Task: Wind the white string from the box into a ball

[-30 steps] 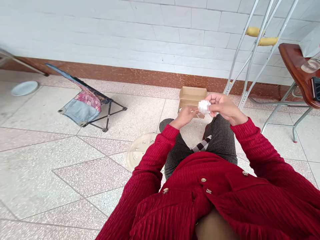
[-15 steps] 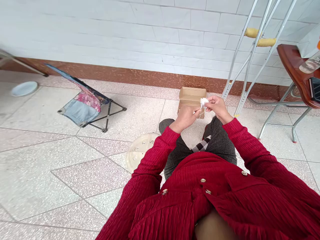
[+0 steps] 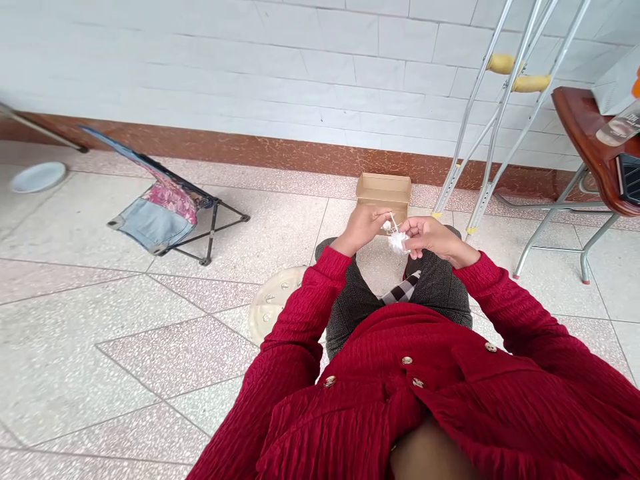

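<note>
I sit with both hands raised over my knees. My right hand (image 3: 431, 237) pinches a small white fluffy wad (image 3: 399, 241). My left hand (image 3: 361, 225) is closed in a pinch on a thin white strand or stick (image 3: 391, 222) that runs into the wad. The two hands are close together, a little in front of an open cardboard box (image 3: 383, 189) that lies on the floor by the wall. What the wad is made of I cannot make out.
A folding camp stool (image 3: 165, 204) stands at left, a white dish (image 3: 38, 177) far left. A pale round perforated lid or stool top (image 3: 273, 303) lies by my left leg. Metal crutches (image 3: 495, 107) lean on the wall; a brown table (image 3: 595, 143) with a bottle is at right.
Both hands have come down and nearer to me, away from the box. The wad now looks smaller, with a thin strand drawn out of it toward my left hand.
</note>
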The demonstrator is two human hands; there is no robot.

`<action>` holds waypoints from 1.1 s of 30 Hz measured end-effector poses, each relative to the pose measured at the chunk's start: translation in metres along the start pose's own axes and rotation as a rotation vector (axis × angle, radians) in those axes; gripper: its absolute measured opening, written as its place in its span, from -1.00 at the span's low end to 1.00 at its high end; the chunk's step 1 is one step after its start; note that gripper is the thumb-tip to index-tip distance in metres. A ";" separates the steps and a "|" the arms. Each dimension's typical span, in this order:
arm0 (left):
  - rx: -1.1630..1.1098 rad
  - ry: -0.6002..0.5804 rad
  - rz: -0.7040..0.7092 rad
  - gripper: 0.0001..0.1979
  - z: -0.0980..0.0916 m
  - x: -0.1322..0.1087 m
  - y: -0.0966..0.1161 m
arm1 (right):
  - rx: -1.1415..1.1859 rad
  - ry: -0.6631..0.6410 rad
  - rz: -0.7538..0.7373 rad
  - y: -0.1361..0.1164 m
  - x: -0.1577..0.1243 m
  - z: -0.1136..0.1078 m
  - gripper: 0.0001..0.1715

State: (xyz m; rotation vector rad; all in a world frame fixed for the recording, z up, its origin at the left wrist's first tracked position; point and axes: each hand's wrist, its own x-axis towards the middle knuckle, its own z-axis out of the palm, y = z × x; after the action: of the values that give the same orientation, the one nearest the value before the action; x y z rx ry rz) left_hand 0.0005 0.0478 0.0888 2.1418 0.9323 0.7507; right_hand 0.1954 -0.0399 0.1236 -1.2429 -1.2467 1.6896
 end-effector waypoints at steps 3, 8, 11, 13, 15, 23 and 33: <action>0.203 0.044 0.027 -0.70 -0.011 0.003 0.017 | -0.036 0.194 -0.044 0.013 0.020 -0.009 -0.61; 0.297 0.064 0.056 -0.65 0.001 -0.006 0.040 | 0.096 0.532 -0.219 0.011 0.050 -0.010 -0.56; 0.126 0.071 0.012 -0.61 0.009 -0.015 0.034 | 0.182 0.494 -0.221 0.007 0.051 -0.005 -0.53; 0.027 0.070 -0.027 -0.59 0.010 -0.019 0.025 | 0.191 0.465 -0.209 0.007 0.047 -0.004 -0.53; -0.010 0.047 -0.041 -0.58 0.010 -0.023 0.018 | 0.199 0.461 -0.210 0.009 0.043 -0.004 -0.54; 0.102 0.010 -0.010 -0.66 0.013 -0.025 0.009 | 0.344 0.198 -0.091 0.005 0.031 -0.007 -0.47; 0.036 -0.023 0.005 -0.68 0.029 -0.035 -0.001 | 0.373 0.416 -0.138 -0.004 0.038 -0.004 -0.56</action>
State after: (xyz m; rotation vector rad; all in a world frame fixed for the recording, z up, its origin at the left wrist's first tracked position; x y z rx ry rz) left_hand 0.0005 0.0105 0.0624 2.1800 0.9355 0.7152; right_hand 0.1877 -0.0033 0.1165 -1.1694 -0.7134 1.3907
